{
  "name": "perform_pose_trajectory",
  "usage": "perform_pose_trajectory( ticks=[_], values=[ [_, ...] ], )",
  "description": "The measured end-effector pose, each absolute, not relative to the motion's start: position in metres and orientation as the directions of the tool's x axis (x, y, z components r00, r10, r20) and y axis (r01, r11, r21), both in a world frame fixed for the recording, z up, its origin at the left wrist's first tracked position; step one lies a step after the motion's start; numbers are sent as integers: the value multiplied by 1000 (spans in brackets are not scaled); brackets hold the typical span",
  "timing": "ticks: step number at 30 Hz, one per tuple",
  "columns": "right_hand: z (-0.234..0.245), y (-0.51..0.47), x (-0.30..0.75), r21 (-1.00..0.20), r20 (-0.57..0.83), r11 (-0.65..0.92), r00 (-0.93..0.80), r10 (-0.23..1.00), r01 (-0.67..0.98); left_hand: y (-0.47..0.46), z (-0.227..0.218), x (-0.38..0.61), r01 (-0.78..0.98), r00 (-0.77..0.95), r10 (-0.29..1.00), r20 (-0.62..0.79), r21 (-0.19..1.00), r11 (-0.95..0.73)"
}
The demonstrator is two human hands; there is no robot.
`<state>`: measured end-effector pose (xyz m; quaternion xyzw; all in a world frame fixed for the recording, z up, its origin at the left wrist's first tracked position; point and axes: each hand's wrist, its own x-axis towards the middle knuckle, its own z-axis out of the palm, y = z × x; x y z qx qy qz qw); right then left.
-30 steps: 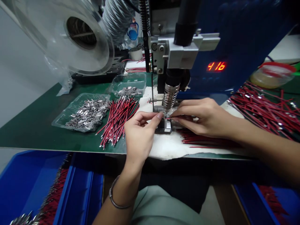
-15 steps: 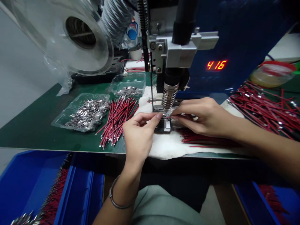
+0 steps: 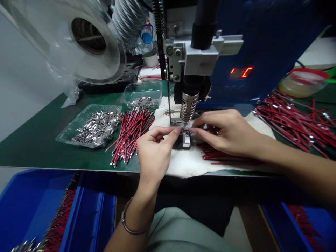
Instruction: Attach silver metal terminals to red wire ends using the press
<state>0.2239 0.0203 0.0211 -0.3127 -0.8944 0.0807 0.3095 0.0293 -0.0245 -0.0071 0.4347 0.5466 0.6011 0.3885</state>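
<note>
My left hand [image 3: 154, 150] is closed, thumb and forefinger pinched just left of the machine's tip. What lies between those fingertips is too small to make out. On the other side, my right hand [image 3: 225, 131] pinches a thin red wire [image 3: 186, 129], whose short visible length runs between both hands. Right above it sits the spring-wrapped metal head [image 3: 188, 106] of the machine, and underneath is a small metal block [image 3: 186, 140]. Beneath my right hand, more red wires [image 3: 223, 155] lie on a white cloth [image 3: 186, 164].
Left of my hands lie a pile of red wires with metal ends [image 3: 131, 134] and a clear tray [image 3: 65, 134] of small metal parts. A second clear tray [image 3: 127, 94] stands behind. More wires [image 3: 296, 122] heap at right. Blue bins [image 3: 23, 203] sit below the green table [image 3: 34, 150].
My right fingers have shifted slightly and show a little wider apart from each other. The red display changed from 416 to a partly lit reading. My left hand stays nearly still.
</note>
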Motion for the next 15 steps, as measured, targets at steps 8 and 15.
perform_pose_trajectory(
  ticks=[8, 15],
  values=[
    [23, 19, 223, -379, 473, 750, -583, 660, 542, -25, -9, 29, 20, -329, 938, 110, 994, -110],
    [23, 19, 223, -365, 487, 765, -591, 643, 531, -25, -8, 29, 19, -328, 938, 110, 994, -110]
  ],
)
